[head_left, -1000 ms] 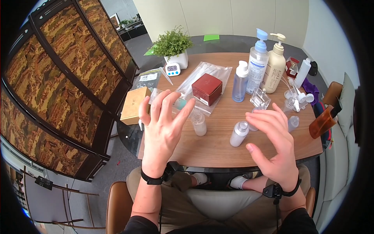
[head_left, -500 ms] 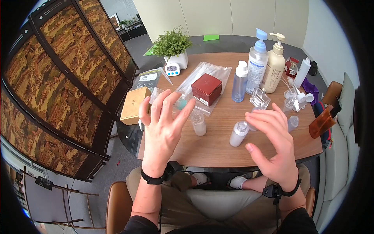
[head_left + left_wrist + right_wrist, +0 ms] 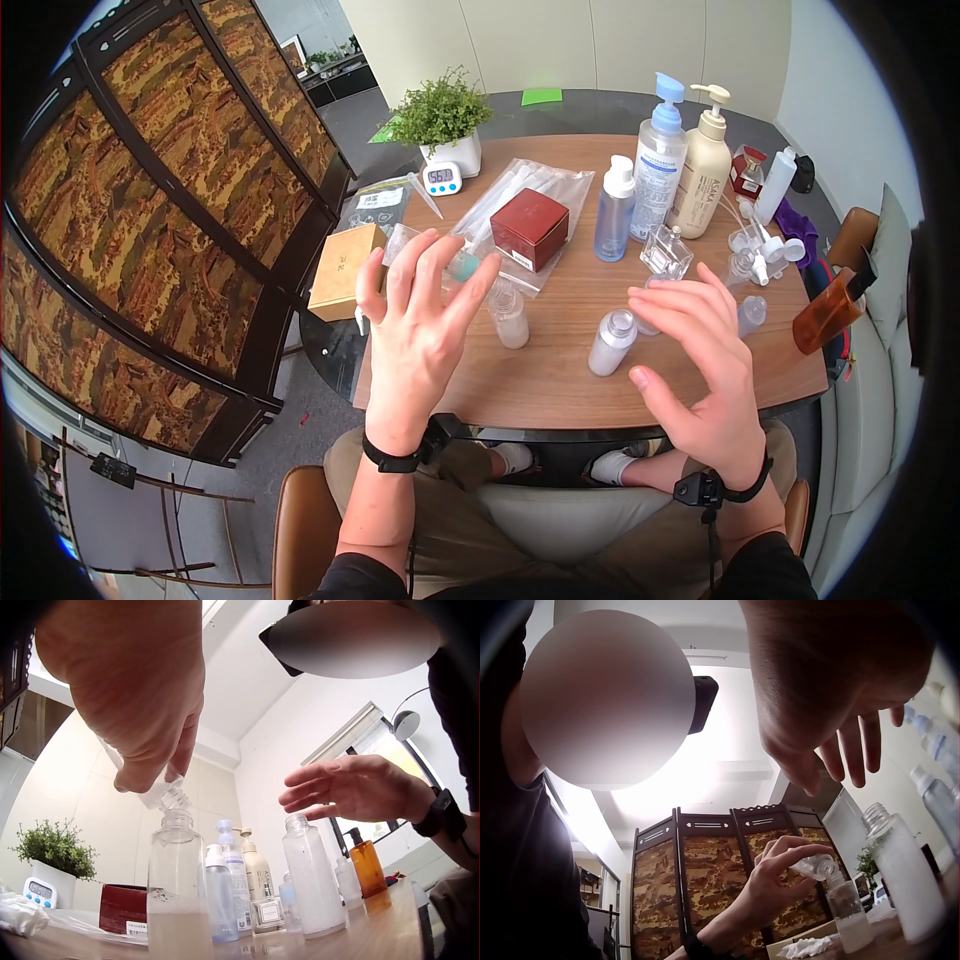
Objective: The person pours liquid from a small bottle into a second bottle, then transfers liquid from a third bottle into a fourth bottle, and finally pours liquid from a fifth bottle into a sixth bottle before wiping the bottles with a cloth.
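My left hand [image 3: 415, 335] pinches a small clear bottle [image 3: 810, 865]. Tilted neck-down, it has its mouth right at the neck of an upright clear bottle [image 3: 178, 877] with cloudy liquid and some foam in its lower part. My fingers hide most of the held bottle in the head view. To the right, my right hand [image 3: 705, 375] hovers with spread, slightly bent fingers and nothing in them. Closest to it stands an uncapped bottle [image 3: 612, 345] of whitish liquid, upright on the wooden table [image 3: 540, 400].
Behind the bottles are a dark red box [image 3: 531, 230] on a plastic bag, a foam pump bottle [image 3: 615, 215] and two tall pump bottles. A tan box [image 3: 345, 270] lies left. On the right are a glass perfume bottle [image 3: 667, 253], loose pump heads [image 3: 765, 250] and an amber bottle [image 3: 830, 318].
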Available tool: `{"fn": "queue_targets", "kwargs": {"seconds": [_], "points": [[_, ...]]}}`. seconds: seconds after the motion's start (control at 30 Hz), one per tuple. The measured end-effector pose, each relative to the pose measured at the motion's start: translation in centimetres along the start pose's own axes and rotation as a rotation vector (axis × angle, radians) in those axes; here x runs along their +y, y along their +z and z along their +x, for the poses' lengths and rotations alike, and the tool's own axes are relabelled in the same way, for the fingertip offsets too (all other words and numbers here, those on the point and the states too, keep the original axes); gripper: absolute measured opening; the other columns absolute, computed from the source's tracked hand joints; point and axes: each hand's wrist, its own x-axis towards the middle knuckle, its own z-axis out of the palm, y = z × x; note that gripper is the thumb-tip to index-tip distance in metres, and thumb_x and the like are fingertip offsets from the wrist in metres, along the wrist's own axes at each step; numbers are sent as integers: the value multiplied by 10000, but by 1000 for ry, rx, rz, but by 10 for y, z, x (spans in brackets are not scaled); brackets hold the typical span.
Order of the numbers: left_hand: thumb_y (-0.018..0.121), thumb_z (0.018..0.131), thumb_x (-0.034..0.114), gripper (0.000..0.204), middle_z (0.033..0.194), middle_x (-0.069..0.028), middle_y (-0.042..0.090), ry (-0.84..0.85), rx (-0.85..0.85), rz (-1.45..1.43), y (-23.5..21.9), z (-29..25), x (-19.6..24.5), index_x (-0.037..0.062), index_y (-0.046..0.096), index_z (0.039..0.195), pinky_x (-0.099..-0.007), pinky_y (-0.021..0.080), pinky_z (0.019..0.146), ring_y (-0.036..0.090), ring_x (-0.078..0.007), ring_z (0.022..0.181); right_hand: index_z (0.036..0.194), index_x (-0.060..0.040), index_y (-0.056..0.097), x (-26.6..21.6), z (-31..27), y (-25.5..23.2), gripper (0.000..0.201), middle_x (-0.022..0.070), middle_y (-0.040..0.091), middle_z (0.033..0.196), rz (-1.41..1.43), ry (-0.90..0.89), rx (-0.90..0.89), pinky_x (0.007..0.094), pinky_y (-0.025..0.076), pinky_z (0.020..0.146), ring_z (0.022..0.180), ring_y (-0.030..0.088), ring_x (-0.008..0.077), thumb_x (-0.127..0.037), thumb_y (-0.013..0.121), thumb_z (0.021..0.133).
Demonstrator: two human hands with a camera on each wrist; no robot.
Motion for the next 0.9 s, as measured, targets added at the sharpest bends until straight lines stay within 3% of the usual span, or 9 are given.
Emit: {"fn": "queue_targets", "kwargs": {"seconds": [0.1,0.17,0.4,0.5,0.63,0.73,0.9], "points": [[755,792,10,602,1336,-14,655,0,6,-3,0,0,0,294,805,1321,-536,345,1242,584,-255,1375,1341,-34,772,0,0,0,500,122,771,1343,2,1,-1,627,331,1298,1320,682,348,-102,841,850],[739,823,34,583,1378,-4,635,-28,-11,-35,0,-1,0,290,769,1346,-545,294,1284,586,-214,1406,1339,-34,772,0,0,0,499,122,771,1343,4,2,-1,627,332,1297,1320,681,348,-101,842,850],[753,836,28,573,1331,-25,639,-65,-45,-55,-7,2,-6,254,769,1361,-545,310,1267,605,-235,1354,1328,-38,772,0,2,0,488,123,772,1346,-13,9,-4,627,334,1298,1320,681,343,-101,847,850],[833,826,38,531,1253,-22,681,-93,-39,-129,-11,3,-12,236,801,1319,-512,362,1202,628,-271,1251,1324,-38,772,0,2,-1,486,125,768,1351,-18,6,-1,627,336,1298,1320,680,343,-95,846,847],[893,852,119,469,1181,-49,728,-190,-82,-337,-14,-1,-24,121,775,1307,-462,395,1169,657,-284,1163,1326,-35,768,0,2,-2,491,130,759,1356,-23,6,4,626,337,1300,1322,678,346,-88,843,843],[911,872,183,459,1154,-104,746,-415,-224,-547,-9,-11,-32,40,708,1257,-414,530,1021,689,-311,1110,1335,-35,765,2,2,-1,495,132,757,1353,-20,15,8,620,338,1301,1323,677,347,-85,837,848],[903,883,188,482,1132,-117,745,-570,-414,-743,-12,-14,-37,18,686,1278,-407,575,955,712,-284,1021,1349,-38,759,8,3,3,497,134,757,1352,-21,25,13,609,346,1301,1326,676,350,-76,827,858]]}}
